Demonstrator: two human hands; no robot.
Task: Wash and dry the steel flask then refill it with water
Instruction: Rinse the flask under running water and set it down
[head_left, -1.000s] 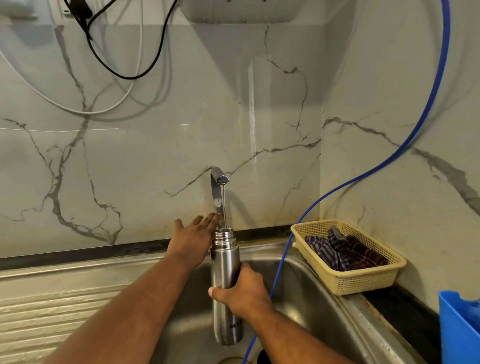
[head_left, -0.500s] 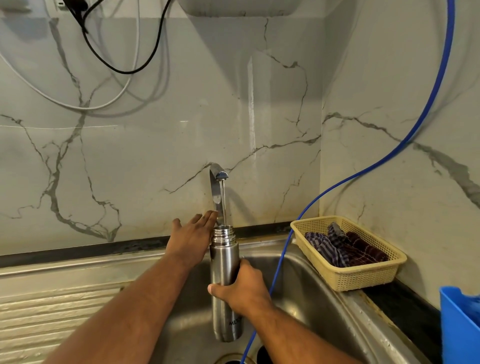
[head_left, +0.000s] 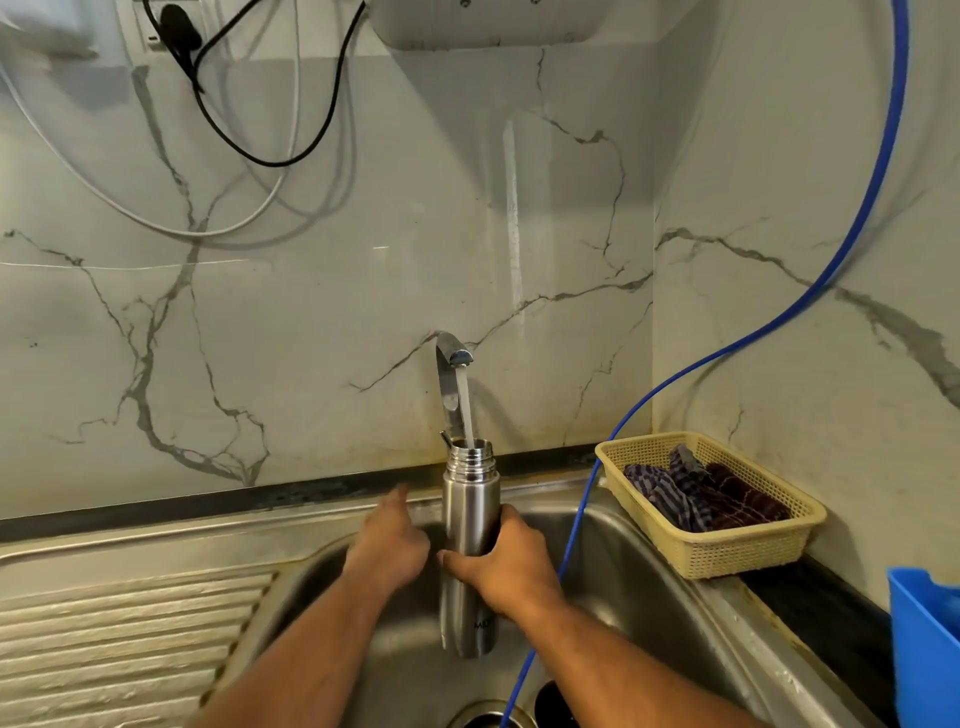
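Right hand (head_left: 511, 571) grips flask (head_left: 470, 506) upright, mouth under tap (head_left: 448, 384) stream for filling; left hand (head_left: 387, 551), at 9 o'clock, blurred, grip indeterminate.

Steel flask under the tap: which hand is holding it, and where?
The right hand grips the steel flask around the middle of its body. The left hand is beside it, blurred; whether it touches cannot be told.

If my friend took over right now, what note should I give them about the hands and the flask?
Right hand grips the steel flask round its middle. Left hand sits beside it, blurred; contact unclear.
Flask: upright over the sink, uncapped, tap water running into its mouth.
Done: filling under way. Left: unclear if this is rinse or refill; cloths wait in the yellow basket for drying.
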